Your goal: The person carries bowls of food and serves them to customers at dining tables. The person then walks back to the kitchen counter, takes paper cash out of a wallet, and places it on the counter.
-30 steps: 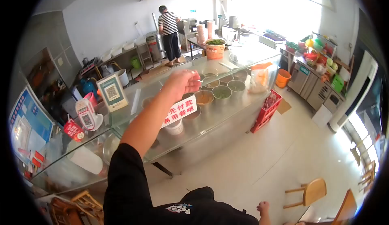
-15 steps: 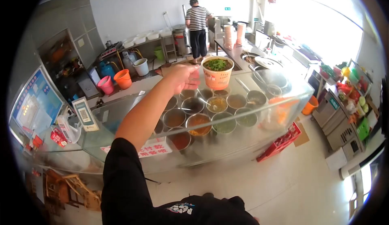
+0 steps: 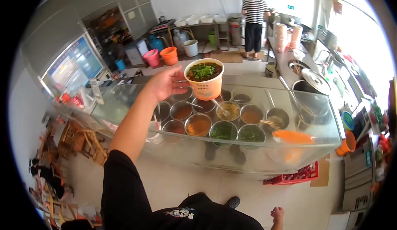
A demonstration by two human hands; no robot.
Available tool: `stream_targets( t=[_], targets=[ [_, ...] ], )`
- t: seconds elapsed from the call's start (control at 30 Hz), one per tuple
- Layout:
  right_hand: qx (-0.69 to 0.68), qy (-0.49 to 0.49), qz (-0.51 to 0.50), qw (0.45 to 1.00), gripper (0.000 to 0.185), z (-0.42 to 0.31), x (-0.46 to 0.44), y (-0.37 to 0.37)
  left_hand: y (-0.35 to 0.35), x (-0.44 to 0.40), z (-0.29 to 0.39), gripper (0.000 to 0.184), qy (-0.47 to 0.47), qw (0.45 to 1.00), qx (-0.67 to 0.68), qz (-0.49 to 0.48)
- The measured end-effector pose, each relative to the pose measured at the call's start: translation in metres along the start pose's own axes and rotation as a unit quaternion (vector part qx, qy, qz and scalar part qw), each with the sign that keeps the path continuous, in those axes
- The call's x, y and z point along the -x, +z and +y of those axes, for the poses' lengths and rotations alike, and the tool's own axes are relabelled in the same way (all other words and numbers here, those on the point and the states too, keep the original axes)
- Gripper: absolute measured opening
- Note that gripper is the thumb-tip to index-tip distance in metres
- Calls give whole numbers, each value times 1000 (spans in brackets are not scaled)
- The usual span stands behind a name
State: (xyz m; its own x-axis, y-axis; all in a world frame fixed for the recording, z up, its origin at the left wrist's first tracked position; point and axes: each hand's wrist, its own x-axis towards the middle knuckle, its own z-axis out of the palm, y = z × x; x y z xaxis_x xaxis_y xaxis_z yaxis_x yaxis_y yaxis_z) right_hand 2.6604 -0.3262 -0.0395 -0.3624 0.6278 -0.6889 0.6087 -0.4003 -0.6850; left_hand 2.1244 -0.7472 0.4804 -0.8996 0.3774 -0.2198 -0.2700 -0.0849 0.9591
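Above the glass counter, my left hand (image 3: 167, 83) is at the left side of an orange-and-white paper bowl (image 3: 204, 87). Its fingers reach partly behind the bowl, so the fingertips are hidden. Dark broth with chopped green herbs (image 3: 203, 71) fills the bowl close to the rim. Low at the right, my right hand (image 3: 278, 214) hangs with curled fingers and nothing visible in it. Beneath the bowl, behind the glass, several round metal pots hold sauces and toppings, among them an orange one (image 3: 197, 126) and chopped greens (image 3: 223, 131).
The counter's glass edge (image 3: 248, 144) runs between my body and the pots. A co-worker in a striped shirt (image 3: 255, 12) stands at the back with their back turned. Stacked paper bowls (image 3: 281, 37), a lidded pot (image 3: 315, 80), buckets (image 3: 168, 56) and a red crate (image 3: 289, 177) stand around.
The view has turned left. The paper bowl appears larger and further left, with its contents showing more. My left hand is more spread beside it. My right hand has come into view.
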Motion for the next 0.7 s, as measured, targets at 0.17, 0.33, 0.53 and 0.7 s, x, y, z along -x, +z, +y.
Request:
stream_targets(
  t=[0.17,0.33,0.53,0.7],
  targets=[
    [18,-26,3,1000,10,-30,-46,-14,14,4,-5,32,10,1000,-5,25],
    [59,22,-31,998,9,8,-44,10,11,-11,0,30,-3,999,-32,29],
    [69,55,-72,994,14,57,0,37,4,-23,3,24,-10,998,-70,-4],
    [37,14,-75,996,18,69,37,23,4,-29,6,22,-6,998,-64,-21]
  ],
)
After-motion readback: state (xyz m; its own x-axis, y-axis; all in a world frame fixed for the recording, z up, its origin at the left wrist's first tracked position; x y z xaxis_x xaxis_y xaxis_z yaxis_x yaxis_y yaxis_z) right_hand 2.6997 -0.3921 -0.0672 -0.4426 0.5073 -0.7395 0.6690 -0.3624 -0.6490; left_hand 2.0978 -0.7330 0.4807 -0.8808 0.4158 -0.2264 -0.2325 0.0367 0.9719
